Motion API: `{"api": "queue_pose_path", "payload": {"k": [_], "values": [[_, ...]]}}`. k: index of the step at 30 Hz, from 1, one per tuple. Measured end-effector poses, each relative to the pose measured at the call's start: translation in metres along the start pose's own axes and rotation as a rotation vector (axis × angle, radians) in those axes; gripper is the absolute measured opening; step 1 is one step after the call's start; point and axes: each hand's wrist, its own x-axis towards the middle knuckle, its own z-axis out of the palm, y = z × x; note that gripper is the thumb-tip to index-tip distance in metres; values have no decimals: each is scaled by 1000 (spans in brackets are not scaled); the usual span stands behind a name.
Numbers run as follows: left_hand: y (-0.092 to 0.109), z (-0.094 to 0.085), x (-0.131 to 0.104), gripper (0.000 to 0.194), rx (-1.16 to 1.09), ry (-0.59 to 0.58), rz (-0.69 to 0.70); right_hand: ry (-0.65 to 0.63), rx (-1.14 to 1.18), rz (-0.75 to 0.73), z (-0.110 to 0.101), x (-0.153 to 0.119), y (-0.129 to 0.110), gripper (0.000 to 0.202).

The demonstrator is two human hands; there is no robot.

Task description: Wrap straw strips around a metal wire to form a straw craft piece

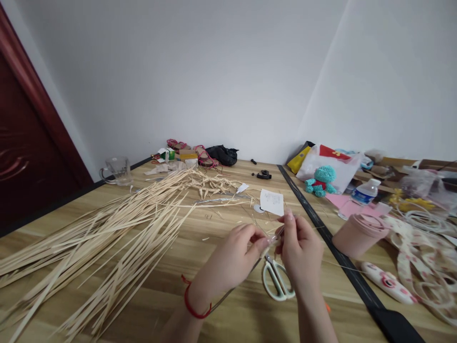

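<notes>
My left hand (pixel 233 255) and my right hand (pixel 302 250) meet over the table, fingertips pinched close together. Between them is a small bundle of thin strands (pixel 273 238), partly shiny; its exact make-up is too small to tell. A dark cord (pixel 228 294) runs from my left fingers down past the wrist, which wears a red string bracelet (pixel 190 305). Fine strands stick out to the right of my right hand. Below the hands, white-handled scissors (pixel 273 281) lie on the table, blades partly hidden. A small written paper (pixel 272 202) lies just beyond my fingers.
Long pale straw strips (pixel 117 238) cover the table's left side. A glass mug (pixel 119 170) stands at the far left. On the right are a pink roll (pixel 360 233), a water bottle (pixel 365 192), a turquoise crocheted doll (pixel 322 181) and patterned ribbon (pixel 410 252).
</notes>
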Motion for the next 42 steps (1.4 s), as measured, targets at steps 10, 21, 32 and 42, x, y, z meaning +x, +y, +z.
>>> {"api": "queue_pose_path", "payload": {"k": [10, 21, 32, 42], "values": [[-13, 8, 9, 19, -102, 42, 17, 3, 40, 50, -1, 1, 0, 43], [-17, 0, 12, 22, -226, -35, -106, -2, 177, 82, -6, 4, 0, 43], [-32, -11, 10, 28, -238, -193, -186, 18, 121, 79, -5, 5, 4, 45], [-16, -1, 8, 30, -245, -226, -50, -3, 110, 64, 2, 2, 1, 45]]}}
